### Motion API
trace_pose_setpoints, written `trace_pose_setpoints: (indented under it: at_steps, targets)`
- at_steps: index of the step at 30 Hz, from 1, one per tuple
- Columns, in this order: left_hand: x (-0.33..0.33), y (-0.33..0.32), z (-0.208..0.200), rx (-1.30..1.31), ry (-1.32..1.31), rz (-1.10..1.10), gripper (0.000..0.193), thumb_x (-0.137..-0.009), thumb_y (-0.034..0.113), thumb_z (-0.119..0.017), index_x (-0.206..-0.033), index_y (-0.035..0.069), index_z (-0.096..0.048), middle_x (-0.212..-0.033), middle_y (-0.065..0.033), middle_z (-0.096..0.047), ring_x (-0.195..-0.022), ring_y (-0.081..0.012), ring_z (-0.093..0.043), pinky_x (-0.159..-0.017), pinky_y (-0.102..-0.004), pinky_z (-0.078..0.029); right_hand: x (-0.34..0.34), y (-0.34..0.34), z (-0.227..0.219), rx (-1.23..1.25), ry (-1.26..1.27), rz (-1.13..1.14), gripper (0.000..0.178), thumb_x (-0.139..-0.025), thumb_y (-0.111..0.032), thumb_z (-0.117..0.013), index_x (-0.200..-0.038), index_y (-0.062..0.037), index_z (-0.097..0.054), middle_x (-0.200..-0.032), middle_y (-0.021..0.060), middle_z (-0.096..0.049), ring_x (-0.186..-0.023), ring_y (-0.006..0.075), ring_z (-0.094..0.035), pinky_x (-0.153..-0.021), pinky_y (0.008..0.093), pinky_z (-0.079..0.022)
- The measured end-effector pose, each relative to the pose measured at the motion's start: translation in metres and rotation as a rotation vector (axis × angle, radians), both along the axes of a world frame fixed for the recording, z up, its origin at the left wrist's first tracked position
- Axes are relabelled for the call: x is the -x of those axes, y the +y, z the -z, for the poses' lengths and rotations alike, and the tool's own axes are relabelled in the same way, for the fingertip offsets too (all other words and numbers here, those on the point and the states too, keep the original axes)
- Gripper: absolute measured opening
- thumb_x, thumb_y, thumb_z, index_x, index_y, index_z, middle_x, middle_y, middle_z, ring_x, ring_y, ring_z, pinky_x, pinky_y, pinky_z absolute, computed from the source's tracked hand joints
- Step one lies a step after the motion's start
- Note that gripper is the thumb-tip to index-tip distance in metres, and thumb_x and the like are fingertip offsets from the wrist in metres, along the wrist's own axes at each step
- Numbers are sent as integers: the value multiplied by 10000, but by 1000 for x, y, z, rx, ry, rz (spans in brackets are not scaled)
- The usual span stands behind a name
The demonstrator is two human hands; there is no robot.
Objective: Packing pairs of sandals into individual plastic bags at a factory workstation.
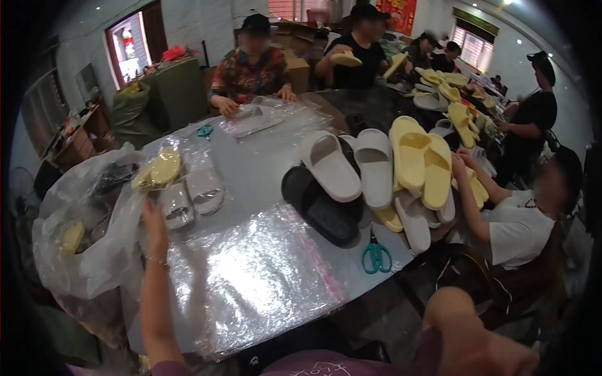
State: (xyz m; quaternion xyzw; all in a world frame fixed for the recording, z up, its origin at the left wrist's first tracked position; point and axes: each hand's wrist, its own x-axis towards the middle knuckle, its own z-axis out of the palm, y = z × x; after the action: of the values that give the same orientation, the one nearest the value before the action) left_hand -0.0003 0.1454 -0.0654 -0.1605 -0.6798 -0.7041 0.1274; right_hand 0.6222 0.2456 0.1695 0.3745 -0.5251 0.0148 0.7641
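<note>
My left hand (153, 216) is at the left of the table, fingers extended and apart, beside a pair of clear-wrapped grey slippers (191, 199). It appears to hold nothing. Just beyond it lie yellow slippers (164, 166) in clear wrap, next to a large translucent plastic bag (94, 263) holding more slippers. My right arm bends at the lower right, away from the table; the right hand (501, 358) is blurred and its fingers cannot be made out. In front of me lies a stack of clear plastic bags (263, 276) with a pinkish strip along one edge.
Loose grey slippers (374, 166), yellow slippers (411, 147) and black slippers (323, 216) are heaped at the table's right. Teal-handled scissors (376, 257) lie near its edge. Across sits a person (251, 72) handling bagged slippers; another person (517, 222) sits at the right.
</note>
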Motion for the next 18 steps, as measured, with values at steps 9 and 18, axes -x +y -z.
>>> trace_pose_setpoints:
  at_steps: [9,18]
  targets:
    - [7,-122,-77,1855,154,-304,466,-939,381,-397,-1095,40,-672,-1112,-239,-628,-1110,-393,-563,-1015,-531,-355,133,44,165,695,-1134,253,349,-719,-67,-692,-1037,-30,-551,-1054,137,-550,-928,337,-494,-833,425,-396]
    - [44,-201,-109,1321,-72,-291,491,-887,380,-478,-1034,-58,-644,-1071,-279,-622,-1040,-449,-577,-906,-463,-464,150,27,248,687,-1669,517,459,-760,-125,-643,-1177,8,-505,-1092,205,-528,-1036,386,-468,-939,477,-347]
